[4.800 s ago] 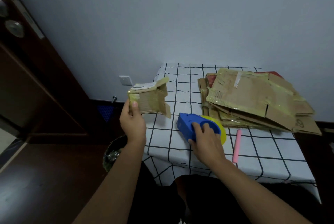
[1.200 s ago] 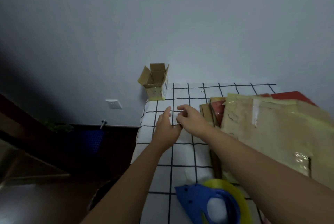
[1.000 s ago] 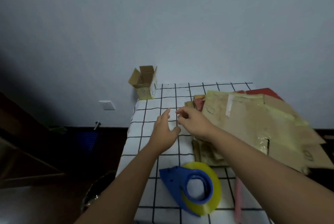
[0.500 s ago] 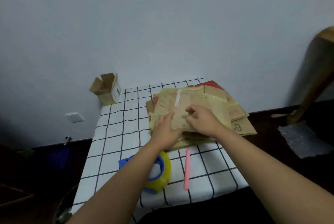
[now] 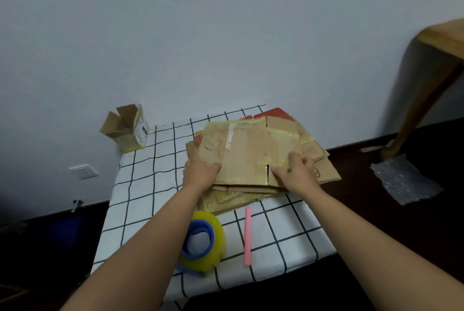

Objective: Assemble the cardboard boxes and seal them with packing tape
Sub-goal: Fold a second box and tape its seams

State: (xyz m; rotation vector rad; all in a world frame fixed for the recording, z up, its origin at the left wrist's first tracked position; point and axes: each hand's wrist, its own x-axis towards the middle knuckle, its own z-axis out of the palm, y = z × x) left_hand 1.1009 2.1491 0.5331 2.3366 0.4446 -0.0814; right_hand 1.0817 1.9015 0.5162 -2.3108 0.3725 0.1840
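Observation:
A stack of flattened cardboard boxes (image 5: 324,175) lies on the checked tablecloth (image 5: 148,185). On top is a flattened box (image 5: 251,152) with yellowish tape on it. My left hand (image 5: 200,172) grips its left edge, thumb on top. My right hand (image 5: 297,175) holds its near right flap, fingers bent over the cardboard. A small assembled box (image 5: 128,127) stands open-topped at the table's far left corner. The blue tape dispenser with a yellow roll (image 5: 203,243) lies near the front edge, partly behind my left forearm.
A pink stick-shaped tool (image 5: 247,235) lies on the cloth right of the dispenser. To the right stand a wooden furniture leg (image 5: 421,99) and a sheet of bubble wrap (image 5: 404,180) on the dark floor. A wall socket (image 5: 84,171) is at the left.
Since the oldest frame the small box was set at the far left corner and the dispenser let go. Both hands moved onto the stack and spread to the top box's edges.

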